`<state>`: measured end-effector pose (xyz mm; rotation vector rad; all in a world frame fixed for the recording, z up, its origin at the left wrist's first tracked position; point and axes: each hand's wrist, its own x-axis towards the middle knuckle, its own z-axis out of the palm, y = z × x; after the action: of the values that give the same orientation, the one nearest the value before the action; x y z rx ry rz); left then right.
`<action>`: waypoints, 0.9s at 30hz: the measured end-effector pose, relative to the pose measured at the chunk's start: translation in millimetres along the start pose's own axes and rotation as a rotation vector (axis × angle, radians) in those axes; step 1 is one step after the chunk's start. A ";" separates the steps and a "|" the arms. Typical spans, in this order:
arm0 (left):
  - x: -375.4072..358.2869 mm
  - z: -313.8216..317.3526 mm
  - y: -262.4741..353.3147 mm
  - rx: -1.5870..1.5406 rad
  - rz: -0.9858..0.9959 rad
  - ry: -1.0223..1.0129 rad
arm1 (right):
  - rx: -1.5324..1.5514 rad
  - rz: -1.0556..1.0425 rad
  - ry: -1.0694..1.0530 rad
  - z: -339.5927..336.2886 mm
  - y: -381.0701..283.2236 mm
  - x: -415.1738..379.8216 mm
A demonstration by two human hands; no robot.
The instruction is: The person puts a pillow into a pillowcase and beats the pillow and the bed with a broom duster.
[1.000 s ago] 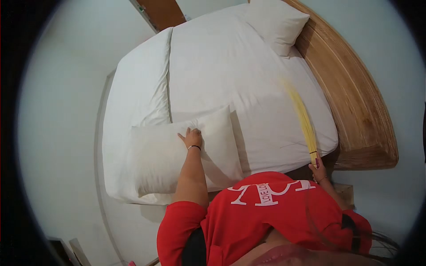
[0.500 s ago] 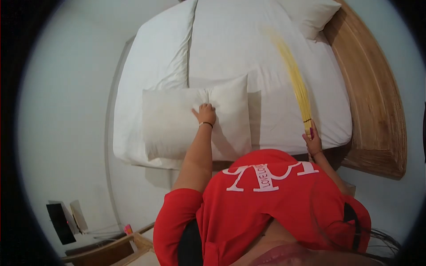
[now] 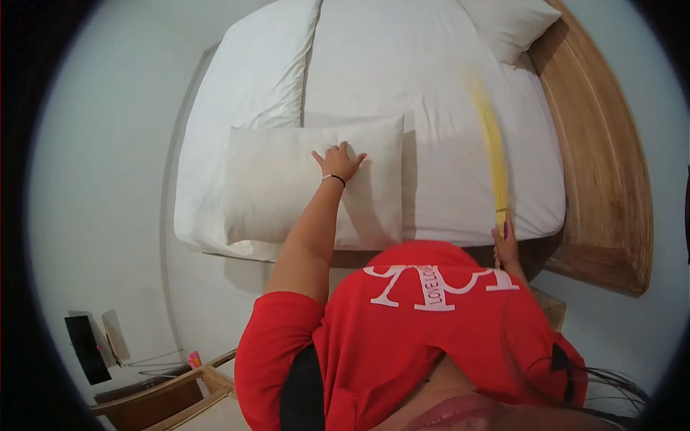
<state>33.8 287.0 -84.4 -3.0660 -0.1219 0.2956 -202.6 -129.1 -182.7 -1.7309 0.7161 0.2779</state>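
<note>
My left hand (image 3: 341,163) lies on a white pillow (image 3: 287,179) with its fingers spread. The pillow rests near the close edge of the bed. In my right hand (image 3: 506,244) is the handle end of a yellow stick broom (image 3: 494,147), its thin bristles bundled and bound near my grip. The bristles reach away over the white bed sheet (image 3: 438,179), and their far tips are blurred by motion.
A folded white blanket (image 3: 244,79) covers the bed's left part. A second pillow (image 3: 510,29) lies at the far right, by the wooden headboard (image 3: 604,158). At lower left stand a wooden frame piece (image 3: 158,395) and a dark flat panel (image 3: 88,350).
My left hand has shifted up slightly on the pillow and its fingers have spread wider; the pinched fabric is smoother. The broom's bristle tips have swung to the right.
</note>
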 end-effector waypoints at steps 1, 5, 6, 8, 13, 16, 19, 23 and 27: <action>6.0 -1.2 12.3 -0.010 0.036 0.000 | -0.007 -0.056 -0.012 -5.5 21.2 3.9; 19.7 5.0 73.6 -0.024 -0.003 -0.093 | -0.070 -0.071 -0.096 -29.2 48.2 -18.3; 18.1 5.6 85.6 0.021 -0.044 -0.173 | -0.066 -0.068 -0.113 -34.5 45.2 -33.6; 21.8 39.1 87.3 0.131 -0.033 -0.146 | -0.032 -0.172 -0.092 -41.1 57.3 -49.6; 31.0 76.8 76.3 0.056 0.073 0.088 | 0.005 -0.246 -0.025 -61.9 120.6 -48.5; 49.0 44.1 62.0 -0.207 -0.045 0.124 | -0.003 -0.179 0.041 -59.4 84.9 -59.9; 81.6 -17.1 1.6 -0.285 0.074 0.533 | 0.051 -0.178 0.051 -50.8 73.4 -50.3; -4.8 -220.8 -67.3 -0.792 0.257 0.846 | 0.179 -0.127 -0.030 -36.6 33.9 -22.9; -123.2 -292.8 -114.4 -1.447 0.258 1.167 | 0.120 -0.407 0.041 -15.2 31.4 24.7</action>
<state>-38.6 375.6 233.3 -3.6005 0.2306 -2.5324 -204.8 -155.2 -216.5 -1.7261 0.3867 -0.0801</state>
